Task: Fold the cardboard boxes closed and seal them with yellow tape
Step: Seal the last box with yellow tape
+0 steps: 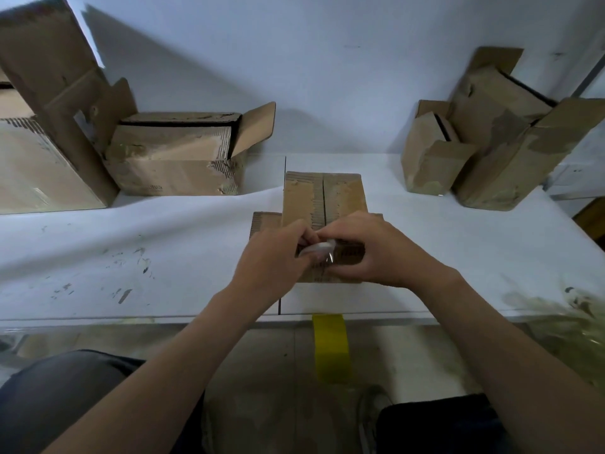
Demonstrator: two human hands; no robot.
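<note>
Though ctr box flaps are shut, seam's untaped. L hand + R hand fingers curled, pinching pale blurred item at its near end. Yellow tape hangs off near table edge. Open boxes far L + far R undone.

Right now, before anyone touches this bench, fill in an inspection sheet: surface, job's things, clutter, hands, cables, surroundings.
Surface: white tabletop, scuffed, with dark marks.
Job's things: small brown cardboard box at centre, flaps folded, no tape seen on its seam; yellow tape strip hanging from the front edge.
Clutter: open brown cardboard boxes at far left; worn open boxes at far right.
Hands: left hand and right hand over the small box, both pinching a pale blurred object, not identifiable.
Cables: nothing seen.
Surroundings: white wall behind; grey floor below.
</note>
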